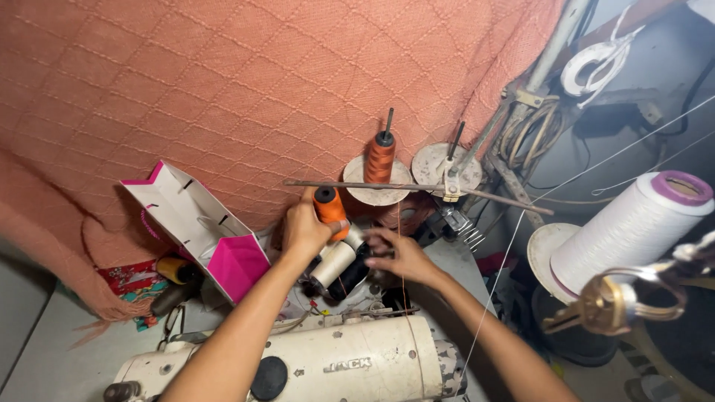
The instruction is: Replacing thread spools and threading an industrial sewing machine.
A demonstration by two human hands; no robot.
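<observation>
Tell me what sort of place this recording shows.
Most likely a tailoring or sewing workshop: a cream sewing machine, an orange thread cone on a spool stand, and a large white thread cone.

Both forearms come up from the lower edge of the view, bare to the elbow, and converge toward the middle. The left arm runs steeply up and slightly rightward, the wrist straight. The left hand (pixel 304 229) is seen from its back, fingers curled closed in a grip, thumb wrapped round on the side facing the other hand. The right arm enters from the lower right corner and angles up and leftward. The right hand (pixel 398 255) lies just beside the left, slightly lower, palm turned down, fingers spread and loosely bent (the fingertips are blurred), pointing toward the left hand.
</observation>
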